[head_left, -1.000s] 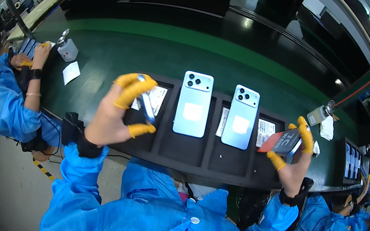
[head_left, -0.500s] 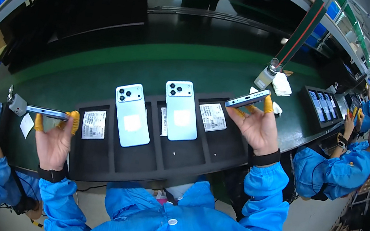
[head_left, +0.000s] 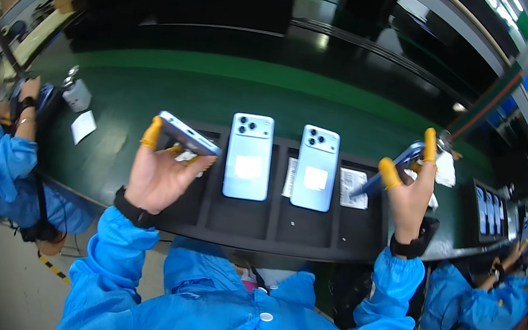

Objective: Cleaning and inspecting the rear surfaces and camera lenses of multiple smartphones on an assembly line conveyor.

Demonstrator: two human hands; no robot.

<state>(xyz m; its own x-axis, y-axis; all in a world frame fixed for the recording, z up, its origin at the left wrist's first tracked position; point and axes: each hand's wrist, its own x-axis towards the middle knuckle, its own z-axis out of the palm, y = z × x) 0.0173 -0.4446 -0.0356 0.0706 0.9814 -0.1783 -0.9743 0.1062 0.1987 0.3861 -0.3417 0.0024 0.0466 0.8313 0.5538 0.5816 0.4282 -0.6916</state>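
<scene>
My left hand (head_left: 162,176), with yellow finger cots, grips a smartphone (head_left: 181,128) over the left end of a black tray (head_left: 234,222). That phone is seen edge-on, its port edge facing me. At the tray's right end, my right hand (head_left: 412,199), also in yellow finger cots, pinches another smartphone (head_left: 377,185), tilted steeply and mostly edge-on. Between my hands, two light-blue phones lie camera side up in the tray's compartments: a left phone (head_left: 245,186) and a right phone (head_left: 312,199). Each has a white square on its back. A printed label (head_left: 352,184) shows beneath my right hand's phone.
A dispenser bottle (head_left: 76,96) and a white paper (head_left: 83,127) are at the left of the green table. White cloth (head_left: 445,169) lies at the right, near a tray of phones (head_left: 488,213). Co-workers in blue sit on both sides. An upright post stands at far right.
The head view has shifted, so the tray appears farther right. My left hand's phone now tilts down to the right. My right hand has turned its phone from nearly level to steep.
</scene>
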